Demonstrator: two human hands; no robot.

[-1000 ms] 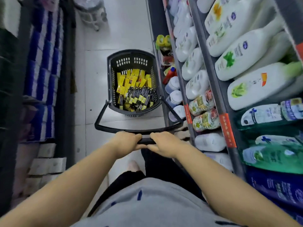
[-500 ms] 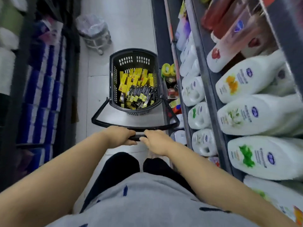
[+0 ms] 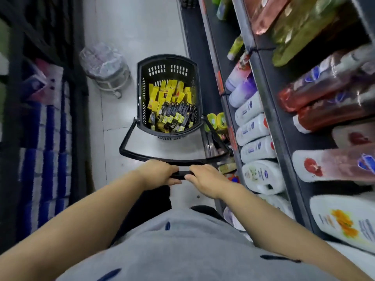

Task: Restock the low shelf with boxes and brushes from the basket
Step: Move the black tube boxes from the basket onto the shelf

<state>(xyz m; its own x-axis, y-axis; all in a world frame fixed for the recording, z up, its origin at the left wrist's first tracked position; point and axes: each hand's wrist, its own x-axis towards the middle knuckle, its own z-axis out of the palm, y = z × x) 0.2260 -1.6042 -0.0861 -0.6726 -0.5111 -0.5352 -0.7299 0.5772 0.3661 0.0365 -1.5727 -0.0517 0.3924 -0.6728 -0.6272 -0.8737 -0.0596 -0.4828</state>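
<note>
A black plastic basket (image 3: 142, 82) stands on the aisle floor ahead of me, filled with several yellow boxes (image 3: 162, 94) and dark brush packs (image 3: 178, 110). Its long black handle (image 3: 129, 138) reaches back to me. My left hand (image 3: 160, 175) and my right hand (image 3: 205, 181) both grip the handle's crossbar, side by side, fingers curled over it. The low shelf (image 3: 218, 122) on the right holds yellow-green items just beside the basket.
Tall shelving on the right carries rows of white lotion bottles (image 3: 255, 147) and red bottles (image 3: 324, 94). On the left stand racks with blue-and-white packs (image 3: 46, 159). A wire stool holding a wrapped bundle (image 3: 103, 63) sits on the floor left of the basket.
The basket has rolled forward along the aisle with both hands on its handle. The shelves on the right have slid past: different bottles are now alongside, and the wrapped bundle is nearer.
</note>
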